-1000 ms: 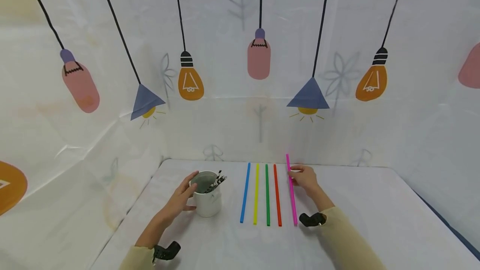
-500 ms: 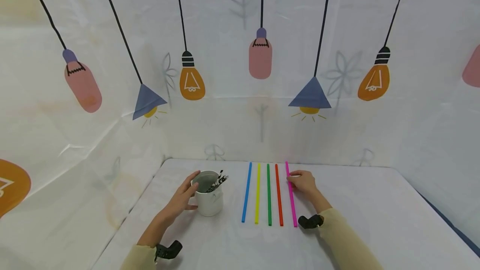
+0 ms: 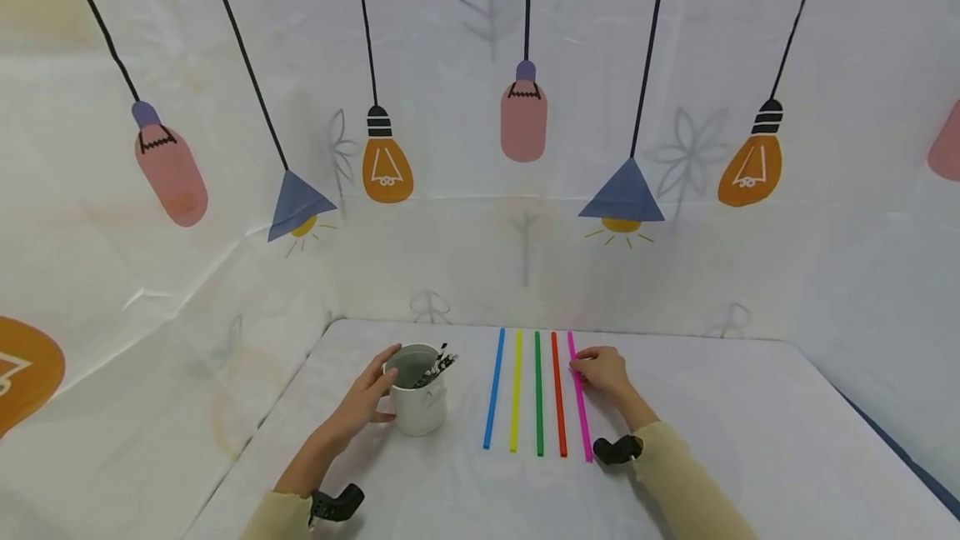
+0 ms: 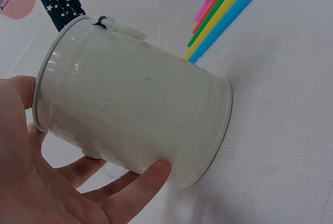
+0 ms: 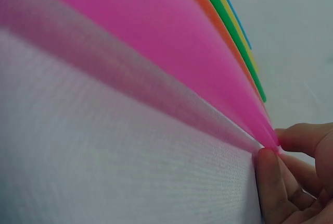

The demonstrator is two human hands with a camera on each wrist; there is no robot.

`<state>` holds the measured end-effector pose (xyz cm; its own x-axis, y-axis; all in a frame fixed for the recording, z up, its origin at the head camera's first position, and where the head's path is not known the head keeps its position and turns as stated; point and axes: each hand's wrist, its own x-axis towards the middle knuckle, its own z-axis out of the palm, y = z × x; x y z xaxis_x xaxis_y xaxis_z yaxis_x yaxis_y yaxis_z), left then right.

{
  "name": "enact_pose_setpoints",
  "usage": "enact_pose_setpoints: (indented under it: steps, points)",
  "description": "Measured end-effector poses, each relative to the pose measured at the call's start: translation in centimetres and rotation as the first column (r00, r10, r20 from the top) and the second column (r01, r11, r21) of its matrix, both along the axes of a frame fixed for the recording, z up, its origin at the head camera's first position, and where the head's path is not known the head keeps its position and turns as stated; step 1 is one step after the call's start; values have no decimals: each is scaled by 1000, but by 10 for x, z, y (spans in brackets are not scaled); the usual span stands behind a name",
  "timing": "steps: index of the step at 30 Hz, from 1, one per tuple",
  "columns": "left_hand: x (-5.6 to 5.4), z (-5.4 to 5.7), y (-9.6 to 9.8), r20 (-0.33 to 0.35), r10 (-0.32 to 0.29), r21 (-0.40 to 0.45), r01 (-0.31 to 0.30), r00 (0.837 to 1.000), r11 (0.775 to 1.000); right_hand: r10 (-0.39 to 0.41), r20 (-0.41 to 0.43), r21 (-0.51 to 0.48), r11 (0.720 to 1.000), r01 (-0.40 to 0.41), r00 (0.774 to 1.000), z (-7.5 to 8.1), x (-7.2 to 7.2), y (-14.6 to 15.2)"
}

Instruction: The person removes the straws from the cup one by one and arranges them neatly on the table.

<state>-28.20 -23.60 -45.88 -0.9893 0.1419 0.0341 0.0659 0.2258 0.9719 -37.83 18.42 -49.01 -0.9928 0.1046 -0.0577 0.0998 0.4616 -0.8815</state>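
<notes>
My left hand [image 3: 363, 402] holds a small white metal bucket [image 3: 418, 413] from its left side, with fingers spread round the wall. The bucket stands upright on the table. Several black straws with white stars and dots [image 4: 56, 0] lean inside it. To the right, my right hand [image 3: 606, 369] pinches a pink straw [image 3: 582, 419] near its far end. That straw lies at the right of a row beside red [image 3: 559, 407], green [image 3: 538, 407], yellow [image 3: 516, 407] and blue [image 3: 493, 402] straws. In the right wrist view the pink straw [image 5: 156, 36] meets the thumb and fingertips.
The white-covered table [image 3: 750, 440] reaches back to a pale cloth wall [image 3: 465, 248] printed with hanging lamps. A band with a black mount sits on each wrist, the right mount [image 3: 617, 450] close to the pink straw's near end.
My right hand has drawn the pink straw toward me and slightly left, so its far end now lines up closely with the row. The left hand stays on the bucket.
</notes>
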Motion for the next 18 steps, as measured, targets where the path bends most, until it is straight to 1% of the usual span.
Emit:
enact_pose_setpoints:
  steps: [7,12,18]
  points:
    - [2,0,1,-11,-14,-7,14,1000,1000,11,-8,-1,1000,-11,1000,-2,-1,0]
    - [1,0,1,-12,-17,-4,17,1000,1000,7,-22,-6,1000,-7,1000,-4,-2,0]
    - [2,1,1,-13,-14,-6,14,1000,1000,-6,-17,4,1000,6,1000,-3,0,-1]
